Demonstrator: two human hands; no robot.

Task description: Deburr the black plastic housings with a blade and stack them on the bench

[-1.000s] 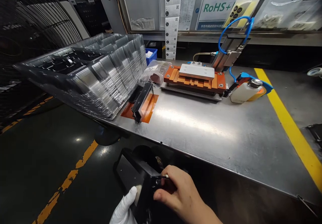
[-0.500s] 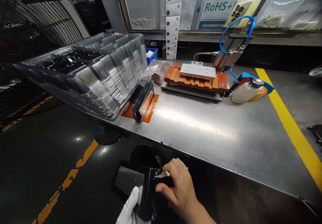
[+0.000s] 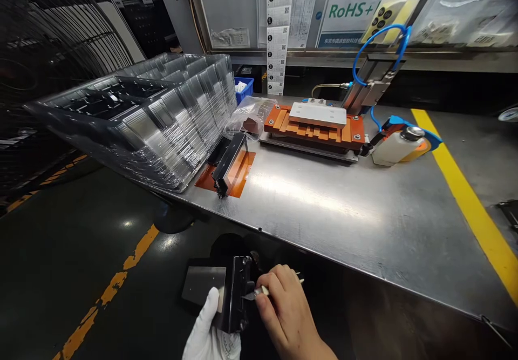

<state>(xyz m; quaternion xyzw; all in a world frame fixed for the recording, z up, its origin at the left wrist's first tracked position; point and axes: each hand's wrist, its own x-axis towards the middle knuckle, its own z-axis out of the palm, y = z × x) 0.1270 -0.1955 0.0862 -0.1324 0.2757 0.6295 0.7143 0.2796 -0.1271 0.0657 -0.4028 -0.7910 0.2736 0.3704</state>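
My left hand, in a white glove, is closed around a black plastic housing with a flat glossy panel, below the table's front edge. Its thumb presses on the top face; the other fingers are mostly hidden underneath. Bare, my right hand grips a utility knife by its pale handle. The pointed blade meets the right edge of the housing, beside small round posts. Whether the tip cuts into the plastic I cannot tell.
A steel table carries stacked clear trays, a black part on an orange mat, a plastic bag, an orange fixture with a blue air hose, and a white bottle. A blue bin stands behind.
The housing has turned slightly in my left hand, showing more of its right edge. My right hand and the knife have shifted a little down and left along that edge.
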